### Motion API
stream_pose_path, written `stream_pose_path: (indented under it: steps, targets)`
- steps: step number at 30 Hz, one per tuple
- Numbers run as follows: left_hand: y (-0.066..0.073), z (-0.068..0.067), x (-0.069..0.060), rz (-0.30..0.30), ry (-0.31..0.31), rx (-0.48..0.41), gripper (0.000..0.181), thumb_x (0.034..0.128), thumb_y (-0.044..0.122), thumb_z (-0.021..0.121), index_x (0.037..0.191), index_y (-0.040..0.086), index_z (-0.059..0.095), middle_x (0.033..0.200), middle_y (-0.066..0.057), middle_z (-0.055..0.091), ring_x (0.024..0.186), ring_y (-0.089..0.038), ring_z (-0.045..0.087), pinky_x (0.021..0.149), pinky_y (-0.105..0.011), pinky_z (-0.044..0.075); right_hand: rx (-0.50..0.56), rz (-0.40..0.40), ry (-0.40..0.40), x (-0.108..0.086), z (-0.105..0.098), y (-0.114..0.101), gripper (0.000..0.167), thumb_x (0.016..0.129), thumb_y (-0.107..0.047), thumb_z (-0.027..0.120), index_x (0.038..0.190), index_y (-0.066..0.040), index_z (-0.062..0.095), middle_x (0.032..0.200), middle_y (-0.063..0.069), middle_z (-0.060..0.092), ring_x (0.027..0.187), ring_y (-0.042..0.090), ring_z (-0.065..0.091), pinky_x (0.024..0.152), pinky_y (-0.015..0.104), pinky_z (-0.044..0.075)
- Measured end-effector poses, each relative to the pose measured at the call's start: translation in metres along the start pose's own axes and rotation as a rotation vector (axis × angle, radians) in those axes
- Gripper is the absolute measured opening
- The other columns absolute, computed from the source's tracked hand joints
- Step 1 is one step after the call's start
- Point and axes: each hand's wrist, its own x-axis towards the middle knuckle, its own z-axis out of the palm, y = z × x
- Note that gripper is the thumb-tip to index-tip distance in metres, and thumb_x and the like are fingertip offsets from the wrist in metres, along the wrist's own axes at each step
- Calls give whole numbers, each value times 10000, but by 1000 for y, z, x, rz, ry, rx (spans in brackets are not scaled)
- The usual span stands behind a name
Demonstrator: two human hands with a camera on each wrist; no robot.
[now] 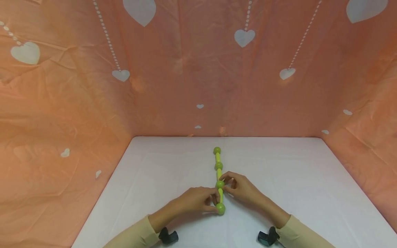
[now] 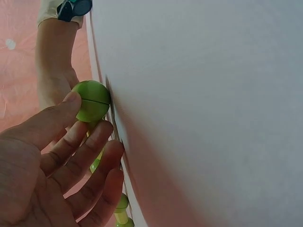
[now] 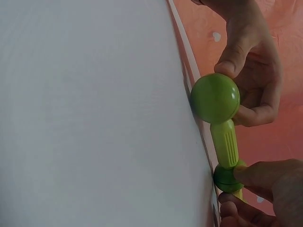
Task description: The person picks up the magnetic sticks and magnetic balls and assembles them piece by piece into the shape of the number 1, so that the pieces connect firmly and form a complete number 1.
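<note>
A straight chain of several green balls and yellow-green rods (image 1: 219,174) lies on the white table, pointing away from me. My left hand (image 1: 200,199) holds its near end, thumb on the nearest ball (image 1: 221,208) and fingers by the adjoining rod (image 3: 225,144). Seen from the left wrist, that ball (image 2: 91,101) has a dark seam around it. From the right side, my right hand (image 1: 243,187) pinches the second ball (image 1: 220,184) between thumb and fingers. The far ball (image 1: 217,150) is touched by neither hand. Fingers partly cover the near rod and second ball.
The white table (image 1: 155,165) reaches back to an orange cloth (image 1: 186,69) printed with pale hearts, which also hangs at both sides. Dark wrist devices are strapped beside both beige sleeves (image 1: 136,232), close to the tabletop.
</note>
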Motion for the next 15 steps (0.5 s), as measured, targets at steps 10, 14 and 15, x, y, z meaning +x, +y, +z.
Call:
stream_pose_path:
  steps: [10,14,15]
  targets:
    - [-3,-8,-6,-37,-15,-33,188,963,387,821,1083,315,696,1012,238,689,918,40,611,828,-221,527,-2,5,22,-3,-2,-1,243,1000,-170,783,1225,-202,698,1083,-28,741,800,69,599,702,255,515]
    - [-10,-19,-14,-75,8,-43,169,1007,375,774,1141,293,710,1039,220,682,954,31,622,853,-254,544,12,68,40,-9,-10,-5,266,1018,-194,764,1271,-181,683,1132,-7,716,864,108,627,706,269,548]
    - [-12,-23,-16,-83,20,-41,173,1015,376,763,1154,285,713,1050,211,687,963,22,629,857,-265,549,20,84,46,-11,-13,-5,274,1022,-193,756,1284,-168,677,1151,11,712,873,117,633,692,274,561]
